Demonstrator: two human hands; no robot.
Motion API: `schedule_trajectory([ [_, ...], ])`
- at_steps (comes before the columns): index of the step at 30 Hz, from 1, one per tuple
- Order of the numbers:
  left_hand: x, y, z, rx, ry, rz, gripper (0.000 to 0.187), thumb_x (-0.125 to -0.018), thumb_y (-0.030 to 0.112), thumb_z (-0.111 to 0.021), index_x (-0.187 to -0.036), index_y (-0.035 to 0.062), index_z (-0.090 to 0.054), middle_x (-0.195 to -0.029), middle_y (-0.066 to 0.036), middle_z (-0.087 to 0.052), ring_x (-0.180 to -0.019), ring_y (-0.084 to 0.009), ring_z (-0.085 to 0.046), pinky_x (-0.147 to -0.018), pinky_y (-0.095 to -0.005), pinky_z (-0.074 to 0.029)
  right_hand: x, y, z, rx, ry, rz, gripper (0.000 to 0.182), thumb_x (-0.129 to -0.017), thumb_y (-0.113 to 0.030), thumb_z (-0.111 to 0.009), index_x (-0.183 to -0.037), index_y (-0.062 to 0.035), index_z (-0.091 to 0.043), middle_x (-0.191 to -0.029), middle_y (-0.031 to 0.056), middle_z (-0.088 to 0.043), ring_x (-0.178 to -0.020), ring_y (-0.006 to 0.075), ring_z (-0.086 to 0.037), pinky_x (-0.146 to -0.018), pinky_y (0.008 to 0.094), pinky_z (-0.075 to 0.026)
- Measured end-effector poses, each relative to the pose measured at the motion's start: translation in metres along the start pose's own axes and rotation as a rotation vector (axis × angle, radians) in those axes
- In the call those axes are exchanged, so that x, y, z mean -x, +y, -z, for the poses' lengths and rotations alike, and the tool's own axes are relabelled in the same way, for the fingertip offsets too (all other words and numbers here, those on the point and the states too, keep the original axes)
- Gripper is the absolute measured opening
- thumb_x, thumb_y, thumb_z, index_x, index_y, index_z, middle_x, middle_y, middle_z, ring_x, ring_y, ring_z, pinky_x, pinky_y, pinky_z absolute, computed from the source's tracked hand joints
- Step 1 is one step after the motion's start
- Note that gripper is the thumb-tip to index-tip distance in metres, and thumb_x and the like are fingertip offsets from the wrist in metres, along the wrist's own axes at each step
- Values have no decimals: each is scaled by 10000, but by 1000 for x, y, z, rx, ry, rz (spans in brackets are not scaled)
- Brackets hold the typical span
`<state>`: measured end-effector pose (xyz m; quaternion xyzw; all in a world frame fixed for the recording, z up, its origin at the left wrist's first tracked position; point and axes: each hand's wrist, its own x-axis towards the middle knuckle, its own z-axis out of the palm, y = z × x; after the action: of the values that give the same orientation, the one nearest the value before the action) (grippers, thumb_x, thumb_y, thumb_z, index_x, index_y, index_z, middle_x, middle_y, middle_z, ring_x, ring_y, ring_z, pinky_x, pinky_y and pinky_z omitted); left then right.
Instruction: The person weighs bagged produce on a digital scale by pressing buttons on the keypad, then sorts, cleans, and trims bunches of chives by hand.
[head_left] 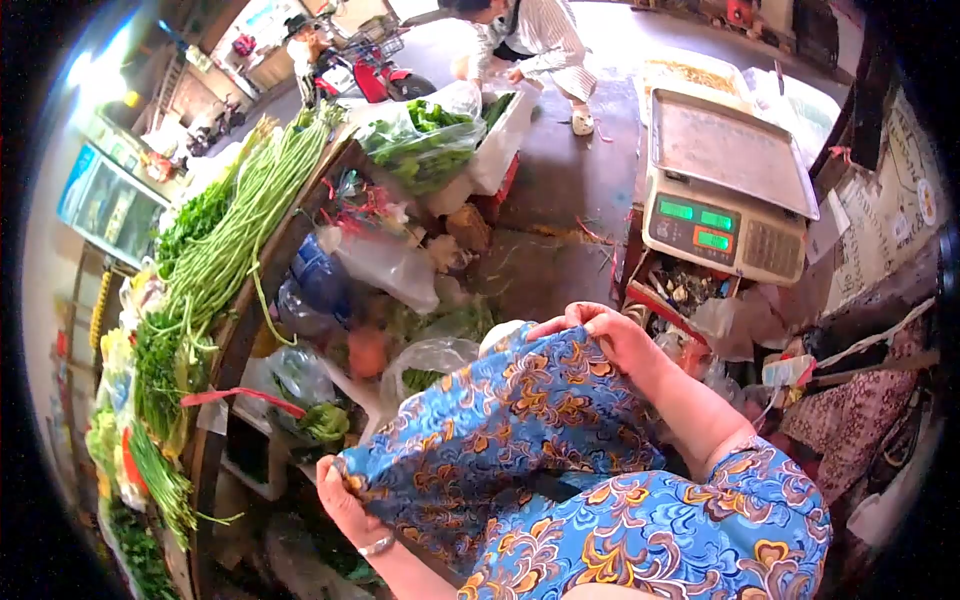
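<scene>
A blue floral shirt [500,420] with yellow and brown swirls spreads out in front of my body, its lower part lifted outward. My left hand [345,503], a silver bracelet at the wrist, pinches its left corner. At the far edge of the cloth, my right hand [605,330] grips the hem between thumb and fingers. Beneath and beyond the stretched fabric are clear plastic bags [430,360] and leafy scraps, partly covered by it.
Long green beans [250,220] and leafy greens line a stand on the left. On the right sits a lit digital scale [725,200]. Ahead, a person in a striped shirt [545,40] bends over a white box [505,140]. A red motorbike [385,75] stands farther back.
</scene>
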<state>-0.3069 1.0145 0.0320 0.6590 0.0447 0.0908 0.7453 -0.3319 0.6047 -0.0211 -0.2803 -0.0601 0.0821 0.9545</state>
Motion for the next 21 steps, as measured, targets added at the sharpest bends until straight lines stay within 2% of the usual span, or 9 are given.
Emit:
schedule_trajectory([
  [4,10,30,-17,32,26,-17,155,-879,222,-480,-877,73,-523,-813,-20,-585,-752,-144,-600,-687,-297,-507,-2,16,-1,-121,19,-80,216,-741,-95,-528,-923,13,-574,-1075,205,-618,-993,290,-598,-893,341,-480],
  [7,24,44,-43,-34,36,-60,132,-865,204,-465,-859,81,-514,-793,-20,-581,-732,-134,-593,-680,-288,-506,-6,19,-20,-133,-198,-31,296,-731,-128,-562,-987,21,-574,-1028,190,-622,-1030,327,-588,-932,402,-453],
  [10,33,42,-53,-90,49,-101,62,-847,129,-471,-846,73,-498,-777,-16,-543,-723,-121,-554,-685,-258,-477,-59,54,34,-46,-1072,180,334,-842,-268,-593,-1054,-11,-559,-1358,267,-398,-1274,397,-392,-1053,481,-297],
  [13,40,29,-63,-60,22,-86,24,-859,64,-478,-854,73,-500,-770,12,-483,-736,-87,-499,-701,-236,-444,-5,24,-19,-36,-834,40,241,-857,-218,-579,-1013,-34,-580,-1357,254,-414,-1252,364,-423,-1050,450,-311],
  [15,36,8,-58,-161,-46,-94,43,-871,53,-472,-865,77,-507,-781,14,-496,-724,-86,-509,-672,-229,-451,10,34,-28,-134,-421,-122,173,-845,-168,-572,-944,-28,-592,-1303,246,-476,-1219,338,-459,-1028,430,-346],
  [16,46,13,-77,-140,-62,-6,54,-881,50,-478,-877,73,-526,-809,11,-521,-710,-84,-518,-628,-227,-458,9,39,-24,-31,-346,-108,123,-830,-118,-561,-892,-17,-595,-1269,227,-519,-1182,322,-493,-1005,409,-375],
  [18,28,-40,-56,-479,-243,219,78,-909,102,-518,-967,56,-544,-905,-21,-564,-749,-93,-543,-650,-229,-472,11,42,-21,843,-158,-78,198,-823,-132,-547,-986,-24,-579,-1148,212,-570,-1053,336,-558,-910,393,-442],
  [19,16,-81,-39,-666,-528,79,161,-904,96,-544,-1057,49,-524,-972,-41,-579,-794,-100,-543,-688,-237,-473,13,46,-21,1330,-30,-85,240,-818,-137,-545,-1032,-31,-570,-1093,206,-581,-1004,350,-570,-874,396,-460],
  [21,27,-84,-58,-774,-687,34,452,-868,15,-580,-1291,65,-431,-1097,-83,-587,-835,-105,-555,-730,-244,-478,18,57,-21,1415,2,114,354,-794,-111,-544,-1146,-73,-538,-1009,174,-572,-936,363,-577,-813,434,-475],
])
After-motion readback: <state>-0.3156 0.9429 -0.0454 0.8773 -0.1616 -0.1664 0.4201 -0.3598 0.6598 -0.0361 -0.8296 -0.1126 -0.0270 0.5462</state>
